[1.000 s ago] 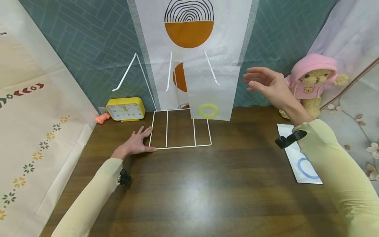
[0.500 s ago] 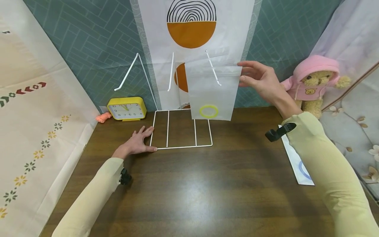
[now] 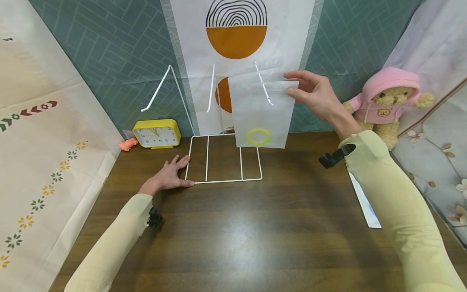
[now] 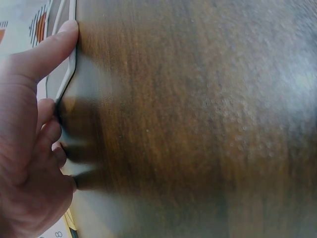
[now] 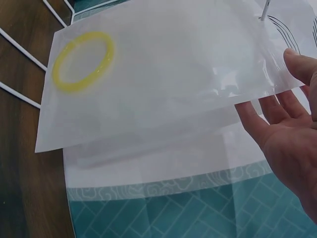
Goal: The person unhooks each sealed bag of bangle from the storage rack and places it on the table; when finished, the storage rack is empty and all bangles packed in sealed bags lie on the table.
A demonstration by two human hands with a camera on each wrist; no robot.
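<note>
My left hand point(image 3: 169, 175) rests on the table at the left of a white wire rack point(image 3: 226, 181), fingers spread. Its thumb touches the front bar of the base, as the left wrist view also shows. A frosted plastic bag point(image 3: 262, 115) with a yellow ring point(image 3: 258, 137) inside hangs from the rack's right prong point(image 3: 263, 83). My right hand point(image 3: 315, 95) is at the bag's upper right edge. In the right wrist view its thumb point(image 5: 299, 67) lies in front of the bag and the fingers are partly hidden behind it, with a gap between them.
A yellow clock point(image 3: 157, 134) and a small orange object point(image 3: 127, 144) stand left of the rack. To the right sits a teddy bear point(image 3: 388, 105) in a pink hoodie. A white packet point(image 3: 366, 202) lies partly under my right sleeve. Two other prongs point(image 3: 211, 89) carry nothing.
My right hand has moved left from beside the bag to its upper edge, the thumb now in front of it. The right sleeve covers more of the white packet. My left hand stays put.
</note>
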